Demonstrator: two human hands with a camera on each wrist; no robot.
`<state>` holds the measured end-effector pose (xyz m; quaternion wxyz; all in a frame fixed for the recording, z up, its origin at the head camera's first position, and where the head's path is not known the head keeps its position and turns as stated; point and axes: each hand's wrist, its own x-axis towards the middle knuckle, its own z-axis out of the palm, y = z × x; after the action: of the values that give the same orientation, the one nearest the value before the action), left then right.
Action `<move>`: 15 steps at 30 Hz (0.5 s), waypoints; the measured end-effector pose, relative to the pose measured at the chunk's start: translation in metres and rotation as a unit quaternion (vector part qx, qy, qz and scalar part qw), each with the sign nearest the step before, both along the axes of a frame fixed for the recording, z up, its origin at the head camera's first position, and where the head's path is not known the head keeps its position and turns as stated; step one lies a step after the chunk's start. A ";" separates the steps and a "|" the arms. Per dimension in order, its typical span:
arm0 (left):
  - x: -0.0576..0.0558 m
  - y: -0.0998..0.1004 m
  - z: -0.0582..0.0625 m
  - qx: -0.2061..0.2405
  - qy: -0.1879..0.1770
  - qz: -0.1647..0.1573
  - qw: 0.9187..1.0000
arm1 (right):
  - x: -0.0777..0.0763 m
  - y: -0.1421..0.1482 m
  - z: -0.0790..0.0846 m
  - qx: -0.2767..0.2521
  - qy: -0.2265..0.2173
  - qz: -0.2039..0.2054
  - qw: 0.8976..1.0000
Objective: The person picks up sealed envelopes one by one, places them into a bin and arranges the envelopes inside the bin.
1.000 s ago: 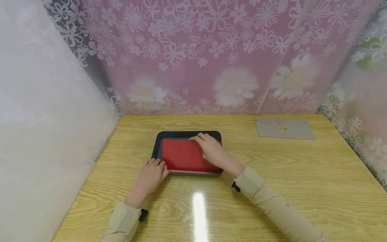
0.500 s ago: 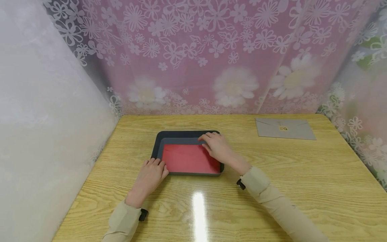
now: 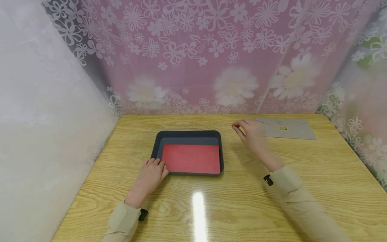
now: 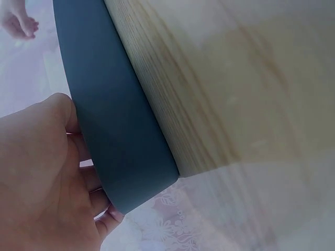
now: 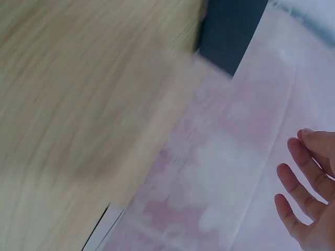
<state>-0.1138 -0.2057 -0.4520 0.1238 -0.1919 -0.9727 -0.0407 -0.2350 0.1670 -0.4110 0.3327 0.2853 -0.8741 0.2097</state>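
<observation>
At the near left corner of a dark grey rectangular tray (image 3: 188, 134), my left hand (image 3: 150, 176) grips the rim. In the left wrist view its fingers (image 4: 91, 178) hook over the edge of the tray wall (image 4: 112, 104). A red envelope (image 3: 191, 159) lies flat inside the tray, against the near side. My right hand (image 3: 252, 136), slightly blurred, is in the air right of the tray with nothing held. Its fingers (image 5: 301, 191) are loosely bent in the right wrist view, thumb close to the index finger.
A grey envelope (image 3: 288, 129) with a small gold sticker lies at the back right of the wooden table (image 3: 257, 208), just beyond my right hand. Flowered pink cloth (image 3: 193, 67) hangs behind the table, with pale cloth at both sides.
The red envelope has dropped flat into the tray, let go by my right hand. That hand has moved right, towards the grey envelope. My left hand has stayed on the tray rim.
</observation>
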 end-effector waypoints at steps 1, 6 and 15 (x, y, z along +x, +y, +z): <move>0.000 0.000 0.000 0.000 -0.002 0.001 1.000 | -0.002 0.008 0.000 0.001 0.001 -0.007 1.000; 0.001 -0.001 -0.001 0.000 -0.007 0.006 1.000 | -0.008 0.048 -0.001 0.026 -0.056 -0.060 0.996; 0.001 0.000 0.001 -0.001 0.015 0.000 1.000 | -0.013 0.108 -0.017 0.125 -0.185 -0.118 0.968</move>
<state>-0.1129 -0.2061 -0.4514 0.1377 -0.1930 -0.9708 -0.0368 -0.2476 0.2746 -0.4281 0.1494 0.1760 -0.9671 0.1071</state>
